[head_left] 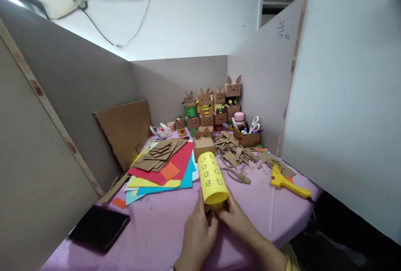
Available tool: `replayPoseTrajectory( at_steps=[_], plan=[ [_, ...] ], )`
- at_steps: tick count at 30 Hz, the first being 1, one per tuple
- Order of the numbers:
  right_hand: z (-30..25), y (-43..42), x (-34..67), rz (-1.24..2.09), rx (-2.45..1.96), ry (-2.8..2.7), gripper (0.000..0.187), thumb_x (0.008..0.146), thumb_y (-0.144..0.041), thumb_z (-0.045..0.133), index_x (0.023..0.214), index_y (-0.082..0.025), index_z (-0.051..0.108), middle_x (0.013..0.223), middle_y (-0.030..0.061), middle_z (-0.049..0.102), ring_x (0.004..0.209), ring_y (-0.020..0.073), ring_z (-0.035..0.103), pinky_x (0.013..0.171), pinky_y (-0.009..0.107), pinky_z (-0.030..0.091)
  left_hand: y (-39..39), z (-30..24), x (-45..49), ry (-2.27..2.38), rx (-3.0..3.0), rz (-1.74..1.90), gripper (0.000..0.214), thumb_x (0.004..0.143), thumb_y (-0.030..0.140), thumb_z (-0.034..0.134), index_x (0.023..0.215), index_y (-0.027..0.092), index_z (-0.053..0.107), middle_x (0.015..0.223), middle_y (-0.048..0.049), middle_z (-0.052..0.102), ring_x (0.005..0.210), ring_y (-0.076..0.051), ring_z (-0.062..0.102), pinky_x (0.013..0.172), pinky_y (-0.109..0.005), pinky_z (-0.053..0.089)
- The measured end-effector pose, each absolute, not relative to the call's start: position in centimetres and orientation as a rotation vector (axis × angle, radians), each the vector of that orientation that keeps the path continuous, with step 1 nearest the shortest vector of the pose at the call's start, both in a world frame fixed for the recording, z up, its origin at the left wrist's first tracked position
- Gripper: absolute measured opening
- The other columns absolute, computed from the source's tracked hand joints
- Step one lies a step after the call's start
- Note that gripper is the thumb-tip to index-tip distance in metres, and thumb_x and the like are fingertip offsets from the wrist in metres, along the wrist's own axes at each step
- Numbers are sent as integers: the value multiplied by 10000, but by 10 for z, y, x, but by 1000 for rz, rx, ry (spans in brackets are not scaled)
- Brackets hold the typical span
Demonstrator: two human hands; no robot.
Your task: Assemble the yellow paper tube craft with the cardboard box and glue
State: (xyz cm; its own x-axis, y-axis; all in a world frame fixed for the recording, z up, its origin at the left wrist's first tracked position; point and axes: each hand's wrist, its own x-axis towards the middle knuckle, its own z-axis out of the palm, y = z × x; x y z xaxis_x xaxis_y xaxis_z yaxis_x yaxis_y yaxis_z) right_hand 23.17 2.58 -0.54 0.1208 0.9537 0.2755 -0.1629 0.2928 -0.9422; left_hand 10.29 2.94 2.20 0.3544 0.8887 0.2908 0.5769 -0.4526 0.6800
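A yellow paper tube (211, 177) with black drawn loops lies tilted on the pink table, a brown cardboard box head (203, 143) with ears at its far end. My left hand (197, 231) and my right hand (238, 221) both hold the tube's near open end, fingers curled around and under the rim. Something small and dark shows between my fingers below the rim; I cannot tell what it is.
Coloured paper sheets (163, 175) with cardboard strips (159, 152) lie left. A black tablet (100, 227) sits near left. A yellow glue gun (286, 181) lies right, cardboard scraps (234, 154) behind. Finished box figures (213, 106) and a tool box with scissors (250, 133) stand at the back.
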Motion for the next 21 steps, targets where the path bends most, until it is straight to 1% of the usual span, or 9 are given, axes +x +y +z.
replayPoseTrajectory(
  at_steps=[3,6,8,10,12,14,16,18,21],
  plan=[
    [-8,26,229,962,-1010,-1169,460,673,-93,470,1122,-188,506,1146,94,600,1135,248,514,1027,456,333,32,19,106,1260,2187,887,593,790,144,410,1369,115,285,1308,-165,529,1129,-257,552,904,-372,452],
    [-6,25,226,955,-1038,-1164,468,653,-60,446,1096,-185,527,1143,88,606,1129,240,520,1026,440,335,34,19,105,1245,2200,869,558,776,125,413,1330,132,347,1264,-154,562,1077,-253,581,871,-362,465],
    [-2,23,224,948,-1055,-1157,490,638,-37,432,1095,-189,526,1135,79,609,1119,228,527,1023,426,342,35,19,104,1226,2209,867,572,765,115,424,1330,167,354,1219,-126,593,1038,-241,598,850,-344,470],
    [1,22,222,946,-1066,-1157,493,629,-26,435,1085,-189,527,1097,71,624,1075,225,554,993,416,377,35,20,102,1212,2212,867,592,757,123,445,1338,192,348,1205,-107,602,1040,-237,594,849,-334,466],
    [4,21,221,949,-1074,-1162,486,627,-27,459,1080,-189,530,1067,66,637,1041,230,574,961,410,410,35,20,101,1206,2205,870,630,750,141,474,1357,195,314,1238,-108,580,1078,-240,571,868,-332,454],
    [6,21,220,951,-1083,-1168,473,641,-40,491,1087,-191,534,1078,70,640,1052,239,572,958,414,414,35,21,102,1229,2192,877,671,742,154,496,1375,192,275,1264,-115,557,1101,-247,556,876,-335,445],
    [7,20,219,954,-1083,-1180,453,678,-66,514,1112,-195,535,1116,75,635,1094,246,554,983,421,394,35,23,104,1271,2183,882,675,746,156,492,1378,200,259,1246,-112,566,1070,-249,573,847,-330,453],
    [7,20,218,961,-1067,-1209,415,725,-106,526,1128,-202,544,1138,76,636,1123,249,541,1000,425,379,35,24,107,1350,2187,873,607,765,159,464,1350,196,307,1197,-115,586,1008,-259,602,795,-335,466],
    [9,19,218,974,-1043,-1259,289,770,-186,555,1054,-201,606,1109,82,664,1119,270,549,995,440,386,36,25,109,1538,2183,821,493,798,181,416,1290,159,386,1094,-142,598,861,-286,640,683,-368,477]
  ],
)
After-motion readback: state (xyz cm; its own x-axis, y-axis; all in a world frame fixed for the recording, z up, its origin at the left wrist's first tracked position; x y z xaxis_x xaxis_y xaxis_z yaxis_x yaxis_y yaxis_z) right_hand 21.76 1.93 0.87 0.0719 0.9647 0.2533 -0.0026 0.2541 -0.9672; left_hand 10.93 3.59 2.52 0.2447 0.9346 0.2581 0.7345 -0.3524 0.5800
